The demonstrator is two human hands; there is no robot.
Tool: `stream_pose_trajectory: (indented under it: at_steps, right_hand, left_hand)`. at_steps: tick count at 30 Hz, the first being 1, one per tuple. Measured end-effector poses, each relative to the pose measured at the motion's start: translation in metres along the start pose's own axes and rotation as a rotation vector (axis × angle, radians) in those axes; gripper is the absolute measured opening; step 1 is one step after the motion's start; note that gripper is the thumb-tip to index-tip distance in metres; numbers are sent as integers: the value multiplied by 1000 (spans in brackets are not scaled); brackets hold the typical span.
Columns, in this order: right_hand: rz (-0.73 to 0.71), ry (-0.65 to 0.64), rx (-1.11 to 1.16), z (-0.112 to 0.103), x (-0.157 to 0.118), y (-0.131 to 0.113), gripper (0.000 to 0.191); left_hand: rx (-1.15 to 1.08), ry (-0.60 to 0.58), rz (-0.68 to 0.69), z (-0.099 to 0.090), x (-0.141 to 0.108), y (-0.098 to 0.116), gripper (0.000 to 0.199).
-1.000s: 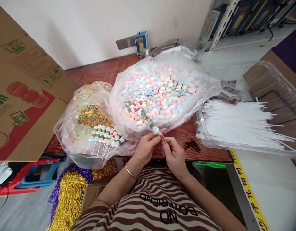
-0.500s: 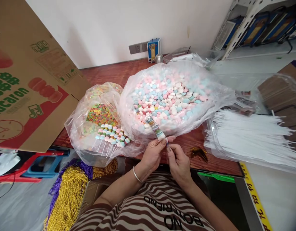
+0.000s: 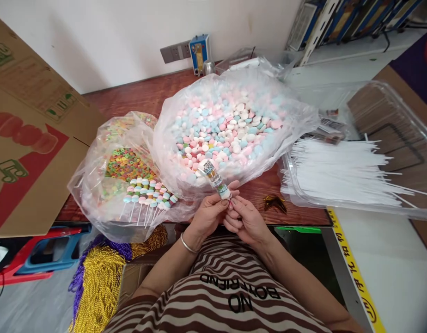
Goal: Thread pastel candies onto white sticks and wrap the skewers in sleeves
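Observation:
Between both hands I hold a candy in a printed clear wrapper [image 3: 216,179], tilted with its top end to the upper left. My left hand [image 3: 209,213] pinches its lower end, thumb on top; a bracelet is on that wrist. Closed on the gathered bottom of the wrapper is my right hand [image 3: 246,217], where a small reddish bit shows; the exact grip is hidden by fingers. Behind the candy lies a big bag of pastel button candies [image 3: 241,118]. Gold twist ties [image 3: 275,203] rest on the table to the right of my hands.
At left, a bag of small colourful ring candies [image 3: 130,163] has several candy skewers [image 3: 149,192] on it. A tray of white sticks [image 3: 338,171] stands right. A cardboard box [image 3: 29,120] flanks the left; a blue device [image 3: 199,54] is by the wall. Bead strings [image 3: 99,282] hang below.
The view has shifted, so most things sit further left. My right hand has turned, its fingers now curled beneath the wrapper's lower end. The left hand keeps its pinch.

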State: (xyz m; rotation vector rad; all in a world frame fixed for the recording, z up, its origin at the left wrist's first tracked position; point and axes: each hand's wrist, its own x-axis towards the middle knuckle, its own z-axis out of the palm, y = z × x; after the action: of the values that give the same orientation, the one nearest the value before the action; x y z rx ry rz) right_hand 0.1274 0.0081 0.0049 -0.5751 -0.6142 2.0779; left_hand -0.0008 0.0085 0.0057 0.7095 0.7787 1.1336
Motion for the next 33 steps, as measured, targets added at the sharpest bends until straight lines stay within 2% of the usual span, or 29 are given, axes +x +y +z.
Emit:
stream_pose_trajectory:
  at_steps: [5,9,11,14,15,17,20,22,24,26,28,30,33]
  right_hand:
    - [181,-108,132,2,-6,3,45]
    - [205,-71,82,2,-8,14,50]
    - [134,-25,-126,-4,-14,17,51]
    - [-136,165,-766,-31,-36,12,37]
    - [-235,274,-993,-43,-46,8,30]
    - [-334,526,-1336,-67,-63,1,25]
    - [-338,810,-1636,-92,-69,-9,23]
    - [-285,902,-1767,-95,-59,-13,25]
    - [-161,961,-1865,-91,-42,-15,26]
    - [-23,1000,-1910,-86,-27,-17,23]
    - [1,1007,-1877,-84,-17,-20,19]
    - [-138,968,-1735,-84,-13,-21,16]
    - [-453,865,-1265,-80,-15,-21,18]
  left_hand:
    - [-24,-76,-134,-11,0,9,33]
    - [101,42,-85,-8,-4,9,27]
    - [163,130,-44,-7,-7,12,28]
    - [223,274,99,-17,-11,23,29]
    - [232,313,176,-23,-12,28,29]
    - [245,357,304,-36,-14,37,29]
    - [272,364,337,-46,-17,39,28]
    - [285,352,302,-44,-18,32,28]
    - [291,334,269,-39,-19,23,29]
    - [304,319,245,-35,-21,16,28]
    - [311,318,224,-34,-22,12,26]
    - [297,326,183,-36,-23,10,25]
    - [257,372,127,-41,-22,10,30]
